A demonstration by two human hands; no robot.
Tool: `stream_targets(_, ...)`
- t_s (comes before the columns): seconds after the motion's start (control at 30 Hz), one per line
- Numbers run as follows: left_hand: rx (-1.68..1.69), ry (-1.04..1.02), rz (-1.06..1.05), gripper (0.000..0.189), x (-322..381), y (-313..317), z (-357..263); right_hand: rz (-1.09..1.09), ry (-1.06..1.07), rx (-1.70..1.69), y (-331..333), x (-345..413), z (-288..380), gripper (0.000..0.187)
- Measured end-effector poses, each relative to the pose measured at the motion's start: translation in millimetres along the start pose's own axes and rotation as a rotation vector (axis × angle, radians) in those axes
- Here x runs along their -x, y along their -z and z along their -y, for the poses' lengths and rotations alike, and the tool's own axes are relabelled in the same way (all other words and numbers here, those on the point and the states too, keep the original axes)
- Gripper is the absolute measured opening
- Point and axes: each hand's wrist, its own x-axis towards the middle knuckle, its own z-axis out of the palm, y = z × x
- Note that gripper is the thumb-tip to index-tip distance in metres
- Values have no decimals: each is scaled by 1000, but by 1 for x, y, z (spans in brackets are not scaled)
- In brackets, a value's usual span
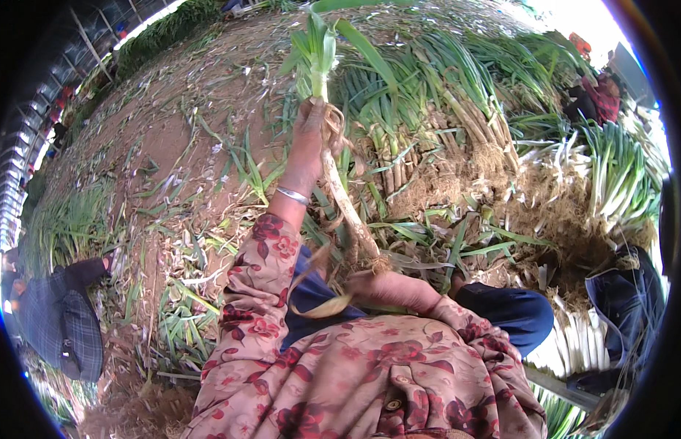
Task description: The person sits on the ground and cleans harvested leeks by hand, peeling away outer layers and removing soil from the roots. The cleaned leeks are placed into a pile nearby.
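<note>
A long green onion stalk (343,192) stands slantwise before me, its leaves at the top and its roots low by my lap. My left hand (309,123) is closed around its upper stem, just below the green leaves. Brown dry outer leaves hang from the stem beside that hand. My right hand (373,288) is at the root end, near my lap, with its fingers blurred and partly hidden; a dry, curled strip of leaf (318,310) is beside it. Whether the right hand grips anything is unclear.
Unpeeled green onions (395,159) lie in a row ahead to the right. White-stemmed onions (620,186) are piled farther right. Peelings (208,241) litter the soil. People sit at the left (60,324), far right (598,99) and near right (628,307).
</note>
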Motion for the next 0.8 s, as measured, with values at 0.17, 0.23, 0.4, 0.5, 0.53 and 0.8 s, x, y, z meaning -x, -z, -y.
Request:
stream_targets(0.17, 112, -33, -2, 8, 4, 11, 3, -109, -620, -31, 17, 60, -78, 37)
stream_targets(0.23, 290, -9, 124, 10, 10, 11, 7, -503, -651, -515, 39, 51, -72, 44)
stream_targets(0.4, 472, -74, 116, 19, 10, 6, 4, -291, -484, -1110, 58, -13, 1, 39)
stream_targets(0.5, 402, -70, -42, 18, 6, 10, -5, -308, -591, -1038, 49, -32, 25, 37)
stream_targets(0.53, 325, -47, -97, 17, 7, 11, -4, -335, -582, -938, 46, -31, 26, 37)
stream_targets(0.8, 84, -153, -337, 11, -2, 9, 2, -598, -578, -377, 20, -16, -10, 31)
